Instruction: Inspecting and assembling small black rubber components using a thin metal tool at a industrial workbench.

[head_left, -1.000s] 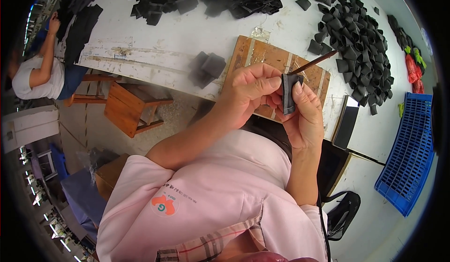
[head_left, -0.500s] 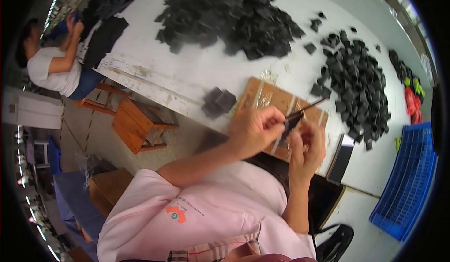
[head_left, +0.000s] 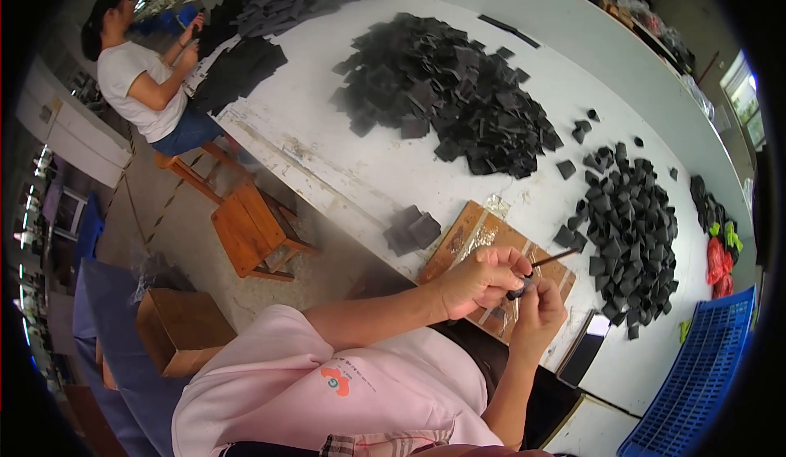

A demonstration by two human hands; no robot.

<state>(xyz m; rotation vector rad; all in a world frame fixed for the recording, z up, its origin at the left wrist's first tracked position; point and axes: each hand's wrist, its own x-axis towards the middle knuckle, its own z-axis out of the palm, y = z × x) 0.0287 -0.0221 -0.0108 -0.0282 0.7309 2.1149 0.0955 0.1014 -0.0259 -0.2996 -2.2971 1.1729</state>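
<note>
My left hand (head_left: 486,280) and my right hand (head_left: 540,311) meet over a wooden board (head_left: 459,243), fingertips pinched together. Between them is a small black piece (head_left: 516,292), mostly covered by the fingers and apparently curled. A thin dark brown stick (head_left: 557,257) runs out from the left fingertips toward the right; its inner end is hidden. Left of the board lie a few flat black squares (head_left: 412,230) at the table edge. Beyond is a large heap of flat black pieces (head_left: 458,89). To the right, a pile of folded or rolled black pieces (head_left: 629,236) spreads out.
A blue plastic basket (head_left: 696,375) leans at the right, near red and yellow-green bags (head_left: 720,261). A dark flat box (head_left: 583,349) sits beside the board. At far left a person (head_left: 141,81) handles dark pieces near a wooden stool (head_left: 250,226). An open cardboard box (head_left: 182,334) stands lower left.
The view has shifted, so the table sits lower in it. My hands have come closer together, and the black piece, flat and hanging before, is now bunched between the fingertips.
</note>
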